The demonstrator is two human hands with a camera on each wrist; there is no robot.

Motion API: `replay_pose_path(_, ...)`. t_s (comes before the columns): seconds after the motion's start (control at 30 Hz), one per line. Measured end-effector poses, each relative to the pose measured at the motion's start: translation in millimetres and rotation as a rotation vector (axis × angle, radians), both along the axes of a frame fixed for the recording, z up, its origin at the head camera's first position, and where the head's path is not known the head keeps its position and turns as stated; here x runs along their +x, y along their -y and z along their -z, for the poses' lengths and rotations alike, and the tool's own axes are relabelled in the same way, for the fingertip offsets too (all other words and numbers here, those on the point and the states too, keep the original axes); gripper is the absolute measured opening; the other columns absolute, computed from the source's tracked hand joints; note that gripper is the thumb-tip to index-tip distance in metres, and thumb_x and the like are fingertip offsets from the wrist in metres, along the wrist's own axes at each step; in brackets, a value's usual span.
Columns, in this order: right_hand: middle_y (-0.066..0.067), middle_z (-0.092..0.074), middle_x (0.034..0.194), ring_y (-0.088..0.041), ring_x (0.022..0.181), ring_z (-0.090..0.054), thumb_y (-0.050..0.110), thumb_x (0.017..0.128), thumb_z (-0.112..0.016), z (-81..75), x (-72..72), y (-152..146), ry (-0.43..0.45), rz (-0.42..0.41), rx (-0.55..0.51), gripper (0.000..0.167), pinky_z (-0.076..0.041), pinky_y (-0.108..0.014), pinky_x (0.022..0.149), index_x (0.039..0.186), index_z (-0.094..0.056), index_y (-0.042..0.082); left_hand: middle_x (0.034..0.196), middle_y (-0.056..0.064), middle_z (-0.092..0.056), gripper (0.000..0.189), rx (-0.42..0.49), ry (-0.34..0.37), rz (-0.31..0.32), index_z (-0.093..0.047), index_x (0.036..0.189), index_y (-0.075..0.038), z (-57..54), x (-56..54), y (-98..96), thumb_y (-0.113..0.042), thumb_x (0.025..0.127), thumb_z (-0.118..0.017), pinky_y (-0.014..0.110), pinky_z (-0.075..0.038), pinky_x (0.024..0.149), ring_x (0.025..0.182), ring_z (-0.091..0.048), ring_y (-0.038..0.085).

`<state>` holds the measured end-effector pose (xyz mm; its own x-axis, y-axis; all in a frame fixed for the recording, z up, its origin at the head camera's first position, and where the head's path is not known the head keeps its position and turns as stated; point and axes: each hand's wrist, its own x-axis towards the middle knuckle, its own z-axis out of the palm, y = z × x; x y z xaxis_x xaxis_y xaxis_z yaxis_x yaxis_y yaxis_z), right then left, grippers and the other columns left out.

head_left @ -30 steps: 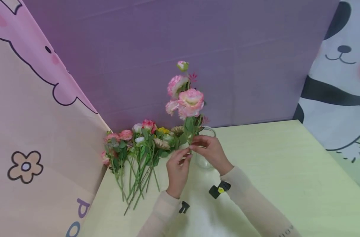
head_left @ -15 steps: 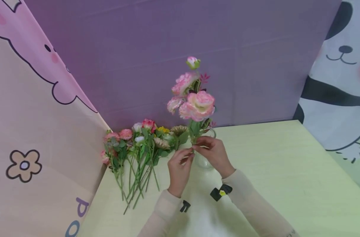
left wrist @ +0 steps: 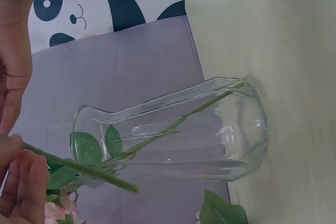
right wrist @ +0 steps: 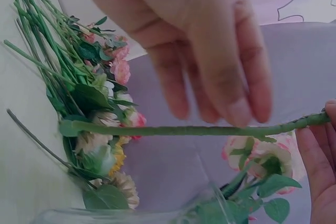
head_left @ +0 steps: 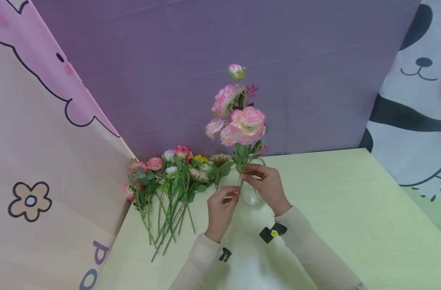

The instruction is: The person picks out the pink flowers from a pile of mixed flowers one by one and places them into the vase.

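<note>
My right hand [head_left: 267, 183] pinches a pink-and-white flower [head_left: 247, 121] by its stem, just below the leaves. Lower down, my left hand [head_left: 220, 205] has its thumb and fingertips right at the same green stem [right wrist: 173, 130]; in the right wrist view its fingers hang relaxed above it. The cut end of the stem points down, beside the clear glass vase [left wrist: 173, 135]. Inside the vase stands another green stem with leaves. In the head view the vase is partly hidden behind my right hand.
A pile of flowers [head_left: 173, 173] in pink, red, white, yellow and beige lies on the table's left, stems toward me. The pale table [head_left: 344, 225] ends at a purple backdrop [head_left: 315, 100]. A printed panel [head_left: 71, 169] borders the left side, a panda panel [head_left: 405, 141] the right.
The pink flower has moved right and slightly up with my right hand. My left hand, earlier close against the right fingertips, now sits lower along the stem.
</note>
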<state>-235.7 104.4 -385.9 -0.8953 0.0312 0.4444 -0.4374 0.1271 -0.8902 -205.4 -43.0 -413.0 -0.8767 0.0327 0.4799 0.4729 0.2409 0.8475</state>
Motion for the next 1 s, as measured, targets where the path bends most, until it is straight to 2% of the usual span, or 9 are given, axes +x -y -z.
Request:
replay_pose_path(0.2,-0.023,-0.068,0.097,-0.007,0.083,-0.066,0.000,0.082,-0.070,-6.4,-3.4,-12,-0.032,0.043,0.031,0.021,-0.054,-0.020,0.074,0.102,-0.068,-0.008,0.095,0.010,-0.069,0.018,-0.037,-0.003,0.030,-0.070,0.098,-0.002,35.5,-16.6,5.3,0.002,0.080,-0.071,0.024,-0.057,0.067,0.082,-0.067,0.024)
replay_pose_path(0.3,-0.024,-0.068,0.097,-0.006,0.083,-0.066,0.002,0.082,-0.070,-12.2,-3.6,-17,-0.048,0.056,0.048,0.022,-0.054,-0.020,0.074,0.102,-0.068,-0.008,0.095,0.007,-0.070,0.019,-0.055,-0.018,0.038,-0.070,0.099,-0.007,44.3,-18.4,11.2,-0.003,0.081,-0.072,0.023,-0.056,0.067,0.082,-0.067,0.020)
replay_pose_path(0.4,-0.024,-0.068,0.097,-0.003,0.083,-0.065,0.002,0.083,-0.070,-19.1,-4.5,-21,-0.064,0.054,0.054,0.022,-0.055,-0.020,0.072,0.103,-0.068,-0.008,0.096,0.008,-0.070,0.020,-0.076,-0.026,0.037,-0.070,0.101,-0.008,48.6,-18.7,18.3,-0.006,0.081,-0.072,0.022,-0.056,0.066,0.082,-0.067,0.019)
replay_pose_path(0.47,-0.019,-0.069,0.095,-0.001,0.082,-0.065,0.002,0.083,-0.070,-24.2,-5.8,-24,-0.072,0.051,0.053,0.022,-0.055,-0.020,0.070,0.102,-0.068,-0.007,0.096,0.008,-0.070,0.020,-0.088,-0.025,0.026,-0.070,0.101,-0.008,50.7,-19.1,23.7,-0.006,0.081,-0.072,0.022,-0.056,0.066,0.081,-0.067,0.020)
replay_pose_path(0.67,0.014,-0.068,0.084,-0.002,0.079,-0.065,0.001,0.082,-0.070,-39.5,-10.5,-33,-0.090,0.049,0.020,0.022,-0.054,-0.019,0.069,0.102,-0.068,-0.009,0.095,0.006,-0.070,0.022,-0.166,-0.017,-0.025,-0.069,0.102,-0.007,55.0,-22.5,42.5,-0.005,0.081,-0.073,0.023,-0.056,0.064,0.078,-0.067,0.019)
replay_pose_path(0.73,0.020,-0.067,0.082,-0.001,0.079,-0.065,0.002,0.083,-0.070,-44.2,-11.0,-36,-0.096,0.064,0.023,0.022,-0.053,-0.017,0.069,0.102,-0.068,-0.009,0.094,0.006,-0.070,0.022,-0.201,-0.021,-0.033,-0.069,0.102,-0.007,55.6,-23.5,48.1,-0.005,0.081,-0.073,0.023,-0.056,0.064,0.078,-0.067,0.018)
replay_pose_path(0.83,0.021,-0.067,0.081,-0.001,0.076,-0.065,0.003,0.083,-0.070,-49.4,-11.7,-40,-0.094,0.072,0.011,0.024,-0.053,-0.017,0.070,0.103,-0.067,-0.009,0.094,0.007,-0.070,0.022,-0.233,-0.016,-0.037,-0.069,0.102,-0.006,57.4,-24.6,55.6,-0.004,0.081,-0.073,0.022,-0.055,0.062,0.077,-0.067,0.017)
replay_pose_path(1.0,0.018,-0.068,0.080,-0.002,0.072,-0.066,0.000,0.083,-0.069,-56.1,-13.1,-43,-0.086,0.049,-0.048,0.027,-0.055,-0.019,0.072,0.105,-0.063,-0.014,0.094,0.008,-0.069,0.021,-0.243,0.048,-0.049,-0.069,0.102,-0.005,65.3,-26.3,66.8,-0.005,0.081,-0.072,0.021,-0.055,0.062,0.078,-0.066,0.019)
